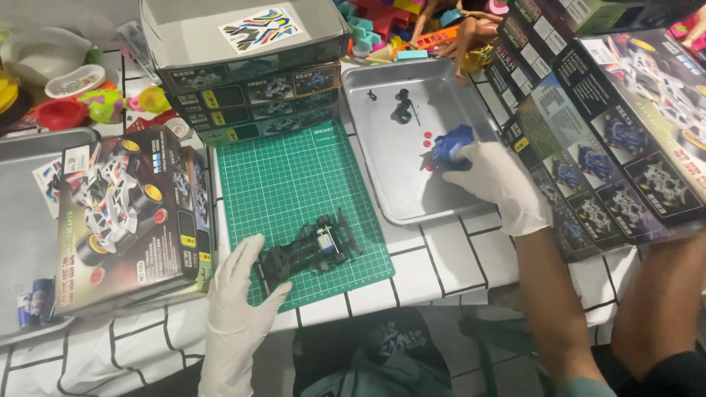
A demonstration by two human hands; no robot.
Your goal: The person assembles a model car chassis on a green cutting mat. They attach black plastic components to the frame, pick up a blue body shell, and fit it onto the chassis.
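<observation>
Black plastic toy-car chassis (309, 250) is steadied on the green cutting mat (294, 184) by the left hand (239, 294), fingers spread; the blue car shell (450, 145) is pinched by the right hand (500, 184) over the steel tray (390, 191), apparently for fitting, which calls for alignment.

Both hands wear thin, whitish disposable gloves: the left hand (235, 309), at about seven o'clock in the head view, is covered from fingertips to past the wrist, where the glove wrinkles into loose folds. The right hand (500, 184), at about three o'clock, has the same kind of glove, ending in a cuff just past the wrist, with the forearm bare below it. At six o'clock a dark garment with a pale printed design shows, over grey-green fabric.
</observation>
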